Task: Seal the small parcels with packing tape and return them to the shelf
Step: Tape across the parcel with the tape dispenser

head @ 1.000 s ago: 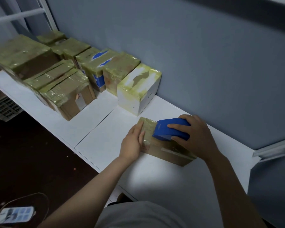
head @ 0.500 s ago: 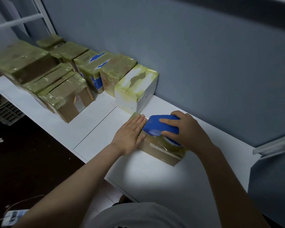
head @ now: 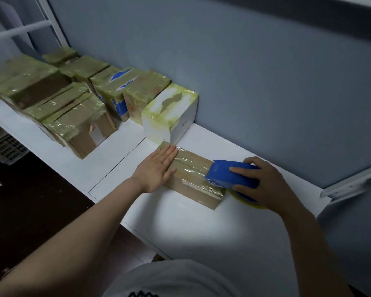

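Since blue tape dispenser (head: 227,173), clutched in R hand (head: 266,185), slid to 4 o'clock end of parcel (head: 191,183) on shelf (head: 201,228), strip's nearly laid; L hand (head: 156,170), fingers straight, presses 10 o'clock end.

You have a parcel (head: 186,187) of matt brown cardboard under glossy, wrinkled tape (head: 194,169), a smooth blue plastic dispenser (head: 223,172), a smooth white surface (head: 201,232).

Brown parcel (head: 194,181) flat on white shelf (head: 180,228), glossy tape (head: 191,168) along top; blue dispenser (head: 227,173) at its right end
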